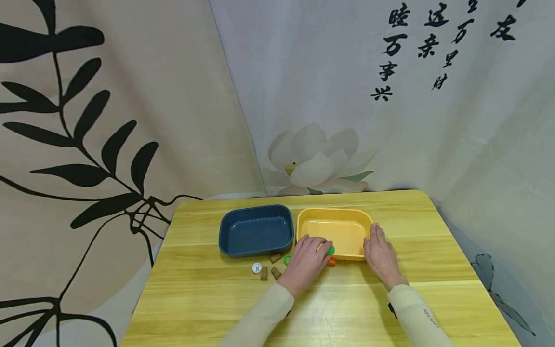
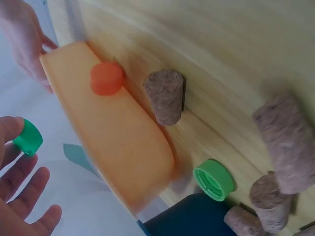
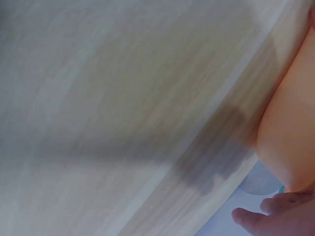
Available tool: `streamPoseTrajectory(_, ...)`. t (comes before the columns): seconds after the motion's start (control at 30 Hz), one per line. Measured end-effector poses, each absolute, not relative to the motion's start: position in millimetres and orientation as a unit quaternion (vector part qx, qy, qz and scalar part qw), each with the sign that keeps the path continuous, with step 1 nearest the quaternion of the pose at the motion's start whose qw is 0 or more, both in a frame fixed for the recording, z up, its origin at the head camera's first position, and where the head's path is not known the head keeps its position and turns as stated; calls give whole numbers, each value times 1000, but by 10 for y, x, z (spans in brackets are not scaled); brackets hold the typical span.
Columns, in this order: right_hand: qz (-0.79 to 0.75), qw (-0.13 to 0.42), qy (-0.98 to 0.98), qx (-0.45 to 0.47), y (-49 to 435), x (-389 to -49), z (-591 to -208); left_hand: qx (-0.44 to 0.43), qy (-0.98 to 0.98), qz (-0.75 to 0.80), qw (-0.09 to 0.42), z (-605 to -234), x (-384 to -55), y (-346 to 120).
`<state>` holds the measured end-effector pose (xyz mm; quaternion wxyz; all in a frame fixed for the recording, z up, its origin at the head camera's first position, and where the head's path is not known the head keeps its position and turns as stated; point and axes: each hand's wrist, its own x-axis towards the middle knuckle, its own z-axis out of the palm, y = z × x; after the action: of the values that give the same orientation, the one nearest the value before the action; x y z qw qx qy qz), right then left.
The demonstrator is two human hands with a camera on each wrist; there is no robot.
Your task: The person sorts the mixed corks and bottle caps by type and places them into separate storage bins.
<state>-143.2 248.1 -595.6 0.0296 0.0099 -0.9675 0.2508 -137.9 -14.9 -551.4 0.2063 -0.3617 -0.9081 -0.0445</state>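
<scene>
My left hand (image 1: 305,260) pinches a green bottle cap (image 2: 30,137) between thumb and finger, above the near rim of the yellow tray (image 1: 334,210). Its other fingers spread loosely in the left wrist view. With fingers stretched out, my right hand (image 1: 382,255) rests against the tray's right side. An orange bottle cap (image 2: 106,78) lies on the table just in front of the yellow tray. Near it stands a tapered cork (image 2: 165,98), hidden under the left hand in the head view. Another green cap (image 2: 214,180) sits by the corner of the dark blue tray (image 1: 256,232).
Left of the yellow tray, the blue tray stands close beside it. Several corks (image 1: 264,273) and a white cap (image 1: 257,268) lie in front of the blue tray. Wooden tabletop (image 1: 347,313) extends toward me, and printed curtains (image 1: 225,144) hang behind the table.
</scene>
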Motion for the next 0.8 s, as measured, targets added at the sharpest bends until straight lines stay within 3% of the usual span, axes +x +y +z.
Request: streamPoseTrajectory(0.8,249,27,-968,11,2469,-1422,-5949,-302,-941,-3,152,-5706,-1896,124)
